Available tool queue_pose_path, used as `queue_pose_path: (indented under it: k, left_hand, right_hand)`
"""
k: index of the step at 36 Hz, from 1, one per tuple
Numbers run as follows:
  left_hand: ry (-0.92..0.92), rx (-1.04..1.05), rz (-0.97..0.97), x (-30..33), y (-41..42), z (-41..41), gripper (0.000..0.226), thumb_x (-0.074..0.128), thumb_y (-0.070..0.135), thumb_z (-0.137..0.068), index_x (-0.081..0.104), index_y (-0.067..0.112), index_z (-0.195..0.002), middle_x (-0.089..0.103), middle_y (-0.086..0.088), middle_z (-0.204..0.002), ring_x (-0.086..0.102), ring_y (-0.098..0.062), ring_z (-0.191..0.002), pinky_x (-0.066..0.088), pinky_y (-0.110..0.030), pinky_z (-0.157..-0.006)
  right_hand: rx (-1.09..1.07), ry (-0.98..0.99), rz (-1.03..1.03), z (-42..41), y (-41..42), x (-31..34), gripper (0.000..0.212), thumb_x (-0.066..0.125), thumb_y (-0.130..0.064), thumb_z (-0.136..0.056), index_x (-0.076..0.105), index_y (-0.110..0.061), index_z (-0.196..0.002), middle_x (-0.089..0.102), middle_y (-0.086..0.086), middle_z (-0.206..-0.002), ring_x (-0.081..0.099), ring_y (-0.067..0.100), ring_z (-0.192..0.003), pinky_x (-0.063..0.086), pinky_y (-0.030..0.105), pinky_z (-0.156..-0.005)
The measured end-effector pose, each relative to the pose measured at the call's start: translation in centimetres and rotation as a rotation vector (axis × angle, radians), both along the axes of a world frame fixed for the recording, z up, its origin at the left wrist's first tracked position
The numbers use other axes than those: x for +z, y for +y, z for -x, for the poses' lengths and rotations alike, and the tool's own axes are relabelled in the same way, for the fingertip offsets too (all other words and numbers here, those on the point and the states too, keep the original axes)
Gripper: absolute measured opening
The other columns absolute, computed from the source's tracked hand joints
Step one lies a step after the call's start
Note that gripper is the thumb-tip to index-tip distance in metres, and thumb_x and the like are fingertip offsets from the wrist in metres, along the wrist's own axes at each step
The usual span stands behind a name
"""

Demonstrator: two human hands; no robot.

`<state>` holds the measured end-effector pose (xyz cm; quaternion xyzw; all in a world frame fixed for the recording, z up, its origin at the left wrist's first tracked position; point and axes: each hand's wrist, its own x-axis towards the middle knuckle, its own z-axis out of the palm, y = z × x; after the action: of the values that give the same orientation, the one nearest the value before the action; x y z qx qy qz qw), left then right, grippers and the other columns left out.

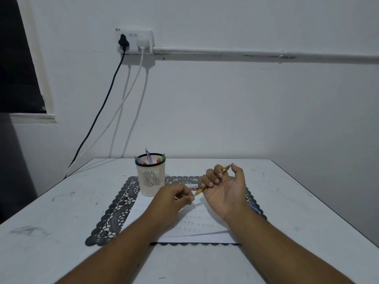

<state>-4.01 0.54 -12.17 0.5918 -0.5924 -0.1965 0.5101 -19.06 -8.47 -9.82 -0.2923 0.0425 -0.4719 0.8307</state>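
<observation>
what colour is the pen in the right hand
Orange-yellow pen in the right hand; head view shows it.

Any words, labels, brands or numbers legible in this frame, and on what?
No text here can be read.
On the paper: rows of faint marks, too blurred to read.
On the small packet beyond the tip of the pencil: red print, too small to read.
On the pens in the cup: nothing readable.
</observation>
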Motion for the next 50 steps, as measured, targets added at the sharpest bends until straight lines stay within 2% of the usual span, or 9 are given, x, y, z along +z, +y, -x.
queue_pose_path:
  k: [5,10,17,21,27,30,35,40,50]
  left_hand:
    - [-0.053,0.002,-0.029,-0.16,-0.1,-0.23,0.017,0.074,0.013,-0.091,0.073,0.022,-0.077,0.072,0.001,-0.076,0.058,-0.005,-0.068,0.045,-0.027,-0.069]
    - [-0.023,-0.005,-0.049,-0.24,-0.03,-0.33,0.017,0.075,0.013,-0.09,0.073,0.022,-0.076,0.072,-0.003,-0.077,0.058,-0.008,-0.069,0.047,-0.032,-0.071]
    - [-0.052,-0.016,-0.078,-0.1,-0.03,-0.49,0.018,0.075,0.014,-0.091,0.073,0.025,-0.075,0.07,0.004,-0.074,0.059,-0.007,-0.069,0.046,-0.032,-0.07]
    - [0.01,-0.02,-0.081,-0.14,0.08,-0.21,0.018,0.074,0.01,-0.09,0.074,0.02,-0.076,0.069,0.004,-0.072,0.058,-0.007,-0.068,0.045,-0.028,-0.069]
    - [0.058,-0.045,-0.1,0.03,0.21,-0.18,0.016,0.074,0.008,-0.091,0.074,0.016,-0.076,0.068,0.003,-0.069,0.057,-0.008,-0.066,0.043,-0.023,-0.065]
    - [0.093,-0.05,-0.108,0.08,0.33,0.09,0.012,0.074,0.005,-0.09,0.074,0.007,-0.078,0.065,0.0,-0.067,0.053,-0.01,-0.063,0.041,-0.017,-0.059]
    - [0.083,-0.042,-0.113,0.03,0.37,0.07,0.013,0.074,0.006,-0.09,0.074,0.008,-0.077,0.066,-0.001,-0.067,0.054,-0.01,-0.063,0.042,-0.018,-0.059]
    - [0.171,-0.06,-0.098,0.02,0.47,0.31,0.01,0.073,-0.002,-0.089,0.072,-0.003,-0.079,0.062,-0.009,-0.067,0.051,-0.011,-0.06,0.042,-0.015,-0.056]
    - [0.135,-0.07,-0.099,0.15,0.62,0.26,0.013,0.075,0.002,-0.087,0.074,0.007,-0.075,0.065,-0.005,-0.066,0.052,-0.009,-0.061,0.04,-0.015,-0.057]
  right_hand:
    - [-0.005,0.011,-0.006,-0.01,-0.06,-0.13,0.043,0.038,-0.045,-0.094,0.038,-0.016,-0.062,0.025,0.003,-0.064,0.027,0.019,-0.057,0.03,0.036,-0.061]
    - [0.002,0.028,0.024,0.11,-0.06,-0.05,0.036,0.042,-0.04,-0.086,0.035,-0.016,-0.06,0.023,0.003,-0.062,0.023,0.02,-0.058,0.028,0.036,-0.061]
    - [0.015,0.05,0.048,0.04,0.07,-0.04,0.037,0.04,-0.04,-0.087,0.034,-0.016,-0.06,0.022,0.003,-0.061,0.022,0.019,-0.058,0.027,0.036,-0.06]
    - [0.027,0.045,0.039,0.09,0.02,-0.08,0.04,0.037,-0.042,-0.092,0.035,-0.016,-0.061,0.022,0.003,-0.062,0.021,0.019,-0.059,0.027,0.036,-0.061]
    - [0.042,0.053,0.046,0.14,0.08,-0.07,0.039,0.039,-0.043,-0.09,0.034,-0.016,-0.062,0.022,0.002,-0.063,0.02,0.019,-0.06,0.027,0.035,-0.061]
    - [0.047,0.07,0.057,0.19,0.09,-0.06,0.039,0.04,-0.042,-0.089,0.035,-0.016,-0.061,0.023,0.002,-0.061,0.021,0.018,-0.059,0.026,0.034,-0.06]
    - [0.045,0.072,0.06,0.17,0.08,-0.15,0.039,0.039,-0.042,-0.09,0.032,-0.016,-0.062,0.021,0.002,-0.062,0.02,0.019,-0.059,0.024,0.035,-0.06]
    - [0.056,0.073,0.073,0.12,-0.03,-0.29,0.038,0.041,-0.042,-0.088,0.031,-0.017,-0.06,0.02,0.003,-0.061,0.019,0.019,-0.059,0.023,0.035,-0.06]
    - [0.068,0.071,0.073,0.26,0.04,-0.08,0.039,0.04,-0.042,-0.088,0.032,-0.017,-0.06,0.022,0.002,-0.059,0.023,0.018,-0.056,0.025,0.034,-0.056]
